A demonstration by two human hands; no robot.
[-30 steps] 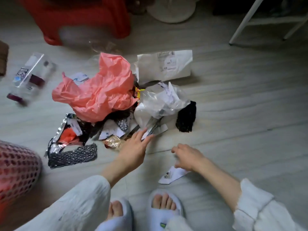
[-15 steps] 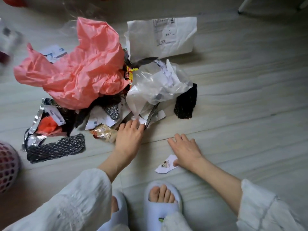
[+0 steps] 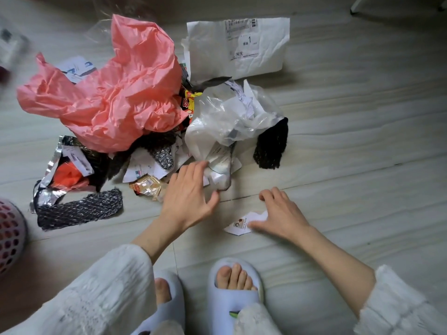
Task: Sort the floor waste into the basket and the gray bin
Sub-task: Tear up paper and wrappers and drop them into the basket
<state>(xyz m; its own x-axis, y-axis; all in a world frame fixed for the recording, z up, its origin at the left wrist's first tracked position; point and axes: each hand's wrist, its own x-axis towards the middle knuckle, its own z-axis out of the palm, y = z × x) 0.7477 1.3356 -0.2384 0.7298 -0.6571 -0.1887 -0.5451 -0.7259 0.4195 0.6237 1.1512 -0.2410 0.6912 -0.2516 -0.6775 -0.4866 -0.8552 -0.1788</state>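
A waste pile lies on the pale floor: a crumpled pink plastic bag (image 3: pixel 116 93), a clear plastic bag (image 3: pixel 232 117), a white mailer (image 3: pixel 242 47), a black knit piece (image 3: pixel 272 143), a grey knit strip (image 3: pixel 79 211), foil packaging (image 3: pixel 60 172) and a candy wrapper (image 3: pixel 147 188). My left hand (image 3: pixel 188 194) reaches into the pile's front edge, fingers spread and touching a silvery wrapper (image 3: pixel 221 172), with the thumb at its lower edge. My right hand (image 3: pixel 280 213) rests on the floor with its thumb on a small white paper scrap (image 3: pixel 238 226). The pink mesh basket (image 3: pixel 9 238) shows at the left edge.
My feet in pale slippers (image 3: pixel 232 286) stand just below the hands. A white furniture leg (image 3: pixel 358 6) is at the top right. Blurred packaging (image 3: pixel 9 47) lies at the far left. Bare floor stretches to the right of the pile. No gray bin shows.
The view has tilted down and closer to the pile. My left hand has slid right onto the silvery wrapper. My right hand has stayed by the paper scrap.
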